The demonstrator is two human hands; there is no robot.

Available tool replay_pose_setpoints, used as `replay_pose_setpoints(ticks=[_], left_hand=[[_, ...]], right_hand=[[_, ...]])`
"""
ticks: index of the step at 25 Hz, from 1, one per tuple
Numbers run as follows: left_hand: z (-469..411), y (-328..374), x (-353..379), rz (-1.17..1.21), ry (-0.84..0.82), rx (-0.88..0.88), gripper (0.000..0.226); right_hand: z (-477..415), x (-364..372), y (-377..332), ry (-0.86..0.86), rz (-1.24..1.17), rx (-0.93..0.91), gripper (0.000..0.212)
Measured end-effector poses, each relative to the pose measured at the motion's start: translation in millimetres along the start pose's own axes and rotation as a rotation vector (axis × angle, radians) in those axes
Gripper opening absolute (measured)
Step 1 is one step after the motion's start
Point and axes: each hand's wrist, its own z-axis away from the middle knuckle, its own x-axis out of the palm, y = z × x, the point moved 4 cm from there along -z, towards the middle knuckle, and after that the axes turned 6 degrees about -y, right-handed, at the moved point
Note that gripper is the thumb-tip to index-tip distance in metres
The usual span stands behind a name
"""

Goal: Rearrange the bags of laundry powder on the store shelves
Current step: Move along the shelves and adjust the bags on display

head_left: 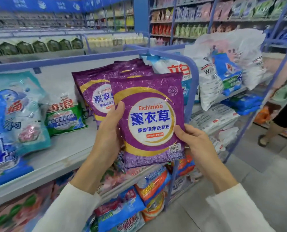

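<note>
**Squarely in both hands: a purple bag of laundry powder at the store shelf**

Both hands grip one bag. The left hand [108, 129] holds the bag's left edge, thumb laid across the printed front and the other fingers hidden behind the pack. The right hand [194, 144] pinches the lower right edge, thumb pressed on the front beside the price sticker [175, 148], with its fingers curled round the back. White sleeves [67, 206] cover both forearms.

The purple bag [149, 118] is held off the shelf, in the air in front of it. It stands upright with its long axis close to vertical and its top tipped slightly to the left. Its printed face is turned to the camera, the lettering the right way up and the sealed top edge uppermost.

Just behind it, a stack of matching purple bags [92, 91] leans upright on the grey shelf [69, 148], faces forward. To the left on the same shelf stand a green-and-white bag [64, 114] and, nearer the camera, a large blue-and-white bag [14, 114]. A white bag with red characters [173, 69] stands behind the stack at the shelf's right end, against a curved blue rail [193, 77].

Beyond the rail, white sacks [223, 67] are piled on a side rack. Orange and blue bags [156, 186] fill the lower shelf beneath the hands. At the far right, another person [280, 118] is partly in view in the aisle.
</note>
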Motion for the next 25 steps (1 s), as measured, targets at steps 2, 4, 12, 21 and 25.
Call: replay_pose_setpoints(ticks=[2,4,12,21,25], left_hand=[[-18,-13,1,-0.043,0.001,-0.065,0.055],[-32,-26,-3,-0.142,0.029,-0.103,0.054],[-79,8,-28,-0.333,0.371,0.090,0.038],[-81,-8,-92,-0.470,0.751,0.156,0.022],[-75,-19,-102,-0.519,0.808,0.130,0.031]], right_hand=[[-33,-9,1,-0.024,-0.014,0.005,0.015],[-69,-12,4,-0.084,-0.030,0.023,0.016],[-203,32,-14,-0.467,0.034,0.025,0.013],[-241,89,40,-0.637,0.289,0.042,0.026],[-240,82,46,-0.624,0.407,-0.033,0.009]])
